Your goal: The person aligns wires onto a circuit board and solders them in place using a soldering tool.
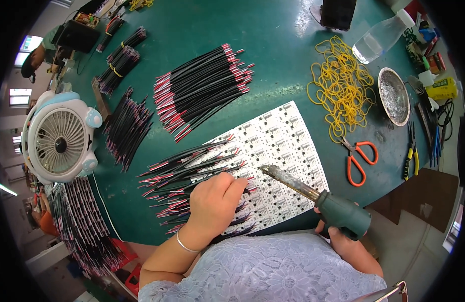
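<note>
My left hand (217,199) is closed in a pinch over the white circuit board panel (293,131), by the red end of a wire that shows at the fingertips. Black-sleeved wires (177,186) with red and white ends fan out leftward from the panel's left part. In my right hand (343,240) is a soldering iron (343,214) with a dark green handle. Its metal shaft slants up and left, and the crusted tip sits above the panel, to the right of my left hand. Whether the tip touches the board I cannot tell.
Beyond the panel lies a row of black wires (204,90); more bundles (126,126) are at left near a fan (61,138). Rubber bands (340,80), a metal bowl (393,95), scissors (361,161), pliers (411,153) and a bottle (383,38) lie right. A person (36,60) is far left.
</note>
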The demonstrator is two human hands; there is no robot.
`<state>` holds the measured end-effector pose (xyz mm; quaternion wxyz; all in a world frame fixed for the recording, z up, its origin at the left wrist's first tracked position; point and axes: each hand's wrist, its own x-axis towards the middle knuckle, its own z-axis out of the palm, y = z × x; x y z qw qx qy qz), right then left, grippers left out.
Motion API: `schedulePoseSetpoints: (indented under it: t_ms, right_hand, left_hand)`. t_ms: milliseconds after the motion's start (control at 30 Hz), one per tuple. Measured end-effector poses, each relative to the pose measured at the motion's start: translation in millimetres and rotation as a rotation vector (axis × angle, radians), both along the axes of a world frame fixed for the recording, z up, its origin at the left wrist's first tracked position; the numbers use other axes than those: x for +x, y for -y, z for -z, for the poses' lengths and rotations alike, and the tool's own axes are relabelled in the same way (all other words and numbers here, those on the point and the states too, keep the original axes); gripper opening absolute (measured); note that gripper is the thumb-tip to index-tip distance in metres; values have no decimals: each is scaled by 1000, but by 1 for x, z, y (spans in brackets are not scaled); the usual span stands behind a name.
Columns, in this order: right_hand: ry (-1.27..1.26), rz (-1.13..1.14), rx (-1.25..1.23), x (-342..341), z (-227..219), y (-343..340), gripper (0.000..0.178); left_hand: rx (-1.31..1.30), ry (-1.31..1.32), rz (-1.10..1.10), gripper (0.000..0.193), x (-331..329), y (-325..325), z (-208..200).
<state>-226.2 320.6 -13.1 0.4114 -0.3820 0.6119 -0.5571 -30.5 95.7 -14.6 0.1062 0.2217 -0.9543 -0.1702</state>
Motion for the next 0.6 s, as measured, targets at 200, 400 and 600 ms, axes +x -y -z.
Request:
schedulePoseSetpoints:
  t_ms: [200, 400, 600]
  right_hand:
    - [30, 40, 89, 5, -8, 2, 19]
    - [-293, 0, 290, 7, -6, -6, 27]
    - [-299, -42, 293, 7, -4, -6, 31]
  left_hand:
    - [-23, -184, 25, 37, -1, 3, 6]
    - [-32, -119, 41, 31, -2, 5, -1]
    - [-19, -108, 45, 31, 0, 4, 0]
